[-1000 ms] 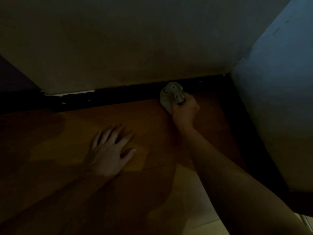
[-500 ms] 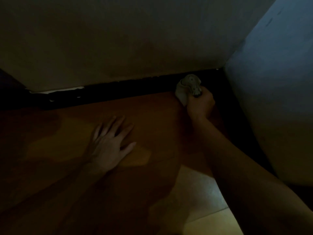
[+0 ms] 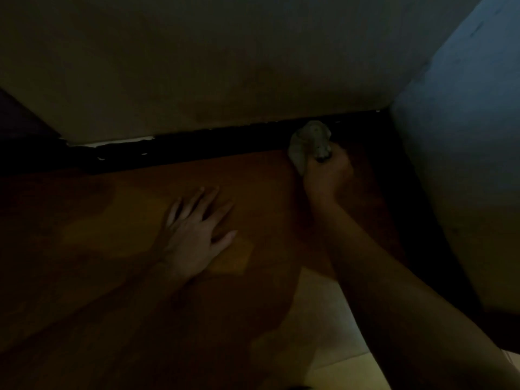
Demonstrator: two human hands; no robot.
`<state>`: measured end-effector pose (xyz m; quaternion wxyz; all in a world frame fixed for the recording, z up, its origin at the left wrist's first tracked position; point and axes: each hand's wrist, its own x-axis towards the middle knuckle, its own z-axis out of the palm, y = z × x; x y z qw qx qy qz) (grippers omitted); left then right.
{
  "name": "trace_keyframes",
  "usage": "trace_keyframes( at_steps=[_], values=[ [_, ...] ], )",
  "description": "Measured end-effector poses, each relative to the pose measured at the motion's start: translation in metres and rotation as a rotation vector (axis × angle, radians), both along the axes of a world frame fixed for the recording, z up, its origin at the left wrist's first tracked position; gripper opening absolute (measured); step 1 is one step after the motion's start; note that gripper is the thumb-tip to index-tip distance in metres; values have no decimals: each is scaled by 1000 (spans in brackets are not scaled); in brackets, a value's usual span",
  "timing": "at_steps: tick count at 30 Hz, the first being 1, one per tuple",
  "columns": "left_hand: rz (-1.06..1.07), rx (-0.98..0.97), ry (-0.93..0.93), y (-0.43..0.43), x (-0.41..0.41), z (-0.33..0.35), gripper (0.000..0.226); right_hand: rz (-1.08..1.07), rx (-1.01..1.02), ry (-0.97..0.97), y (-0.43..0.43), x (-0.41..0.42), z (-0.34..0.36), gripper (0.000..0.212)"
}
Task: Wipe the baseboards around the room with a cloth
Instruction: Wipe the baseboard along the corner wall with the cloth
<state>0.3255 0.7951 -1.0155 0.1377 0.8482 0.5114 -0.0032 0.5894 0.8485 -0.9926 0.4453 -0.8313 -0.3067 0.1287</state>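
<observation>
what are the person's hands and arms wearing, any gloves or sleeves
No gloves on the left hand or the right hand. The left forearm and right forearm are bare, no sleeve in view. No watch or bracelet shows at either wrist; the light is too dim to rule out rings.

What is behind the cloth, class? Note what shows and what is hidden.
The dark baseboard runs behind the cloth, under the wall. The cloth covers the stretch right behind it, and the right hand gripping it hides its lower end.
</observation>
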Motion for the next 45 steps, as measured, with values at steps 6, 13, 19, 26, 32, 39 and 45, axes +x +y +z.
trace_keyframes(
  at_steps=[6, 13, 19, 26, 32, 39, 45],
  values=[
    [23, -20, 20, 0, 2, 5, 76, 385, -25, -56, -2, -47, -4, 19],
    [12, -41, -14, 0, 3, 11, 73, 72, -109, -26, 2, 0, 4, 22],
    [2, -37, -28, 0, 1, 7, 74, -202, -94, 104, 1, 55, 15, 23],
    [-4, -26, -11, 2, -1, -2, 69, -156, -75, 87, 2, 55, 13, 20],
    [18, -55, -34, 3, -1, 1, 72, -93, -45, 64, 2, 46, 9, 20],
    [13, -84, -22, 3, 0, 8, 77, 56, -21, -29, 0, 18, 3, 14],
    [29, -99, 3, 2, 4, 13, 69, -12, -15, 53, 5, -3, 1, 18]
  ],
)
